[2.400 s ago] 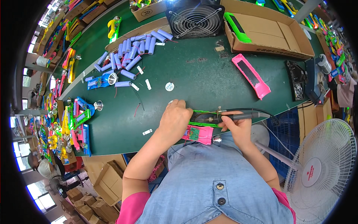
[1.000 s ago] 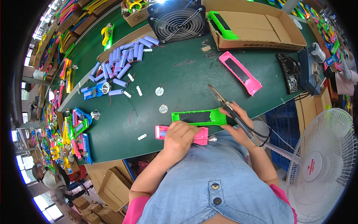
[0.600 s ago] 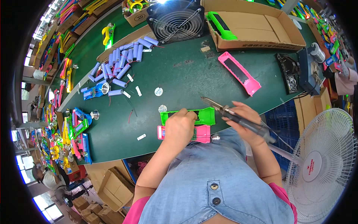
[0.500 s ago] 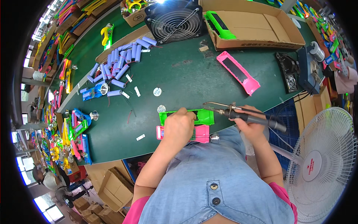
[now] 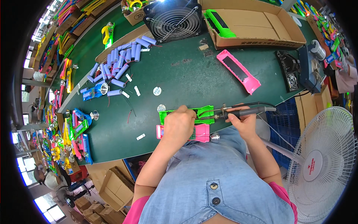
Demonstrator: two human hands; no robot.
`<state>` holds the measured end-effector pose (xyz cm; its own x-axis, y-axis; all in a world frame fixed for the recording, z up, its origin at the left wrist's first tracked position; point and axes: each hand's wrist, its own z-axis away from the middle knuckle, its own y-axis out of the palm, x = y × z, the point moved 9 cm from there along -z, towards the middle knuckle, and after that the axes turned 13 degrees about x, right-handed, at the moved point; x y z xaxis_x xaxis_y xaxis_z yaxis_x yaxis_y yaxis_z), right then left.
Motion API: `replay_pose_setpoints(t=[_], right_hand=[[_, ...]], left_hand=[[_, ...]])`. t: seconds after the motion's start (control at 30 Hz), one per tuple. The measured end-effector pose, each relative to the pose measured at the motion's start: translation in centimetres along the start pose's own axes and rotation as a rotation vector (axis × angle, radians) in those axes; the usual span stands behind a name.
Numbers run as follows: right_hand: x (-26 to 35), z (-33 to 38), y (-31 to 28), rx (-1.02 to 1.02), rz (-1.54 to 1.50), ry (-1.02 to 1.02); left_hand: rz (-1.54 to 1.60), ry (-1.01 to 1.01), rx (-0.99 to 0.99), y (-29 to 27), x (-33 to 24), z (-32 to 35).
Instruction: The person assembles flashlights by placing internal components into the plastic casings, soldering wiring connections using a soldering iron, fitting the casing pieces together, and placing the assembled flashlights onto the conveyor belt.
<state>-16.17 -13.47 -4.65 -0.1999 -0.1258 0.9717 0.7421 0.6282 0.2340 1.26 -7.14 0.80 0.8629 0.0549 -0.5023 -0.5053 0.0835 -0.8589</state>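
Since half a second ago we are bringing the soldering iron (image 5: 242,111) lower and flatter, so that its tip is now reaching the green shell (image 5: 186,114) rather than hanging above it.

Nearest to us, our left hand (image 5: 179,125) is pressing down across two shells that are lying side by side at the near edge of the green surface (image 5: 186,78): the pink shell (image 5: 199,133) closer to us, the green one just beyond it and touching it. The left fingers (image 5: 182,110) are curling closed over the green shell, pinning it. Our right hand (image 5: 242,125) is sitting just to the right, its fingers wrapped shut round the iron's handle.

Both shells are lying with their long axes running left to right, and the iron is lying along nearly the same line, pointing left from the right hand toward the left. The tip is meeting the green shell just beside the left fingers, so the right hand is the nearer one for the work there.

Farther out, another pink shell (image 5: 238,71) is lying loose, well apart. Beyond that, a heap of lilac battery cells (image 5: 119,61), a black fan (image 5: 173,22) and a cardboard box (image 5: 261,22) are standing along the far side.
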Motion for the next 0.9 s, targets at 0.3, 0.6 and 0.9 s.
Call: replay_pose_setpoints(t=[0.3,0.6,0.9], right_hand=[[0.0,0.2,0.2,-0.024,-0.028,0.009],[2.9,2.7,1.4,-0.034,0.110,-0.091],[1.7,1.5,7.7,0.358,0.676,-0.183]], left_hand=[[-0.034,-0.001,0.006,0.0,-0.1,-0.1],[-0.060,-0.022,0.021,0.1,-0.1,-0.2],[-0.085,-0.035,0.031,0.0,-0.4,-0.3]])
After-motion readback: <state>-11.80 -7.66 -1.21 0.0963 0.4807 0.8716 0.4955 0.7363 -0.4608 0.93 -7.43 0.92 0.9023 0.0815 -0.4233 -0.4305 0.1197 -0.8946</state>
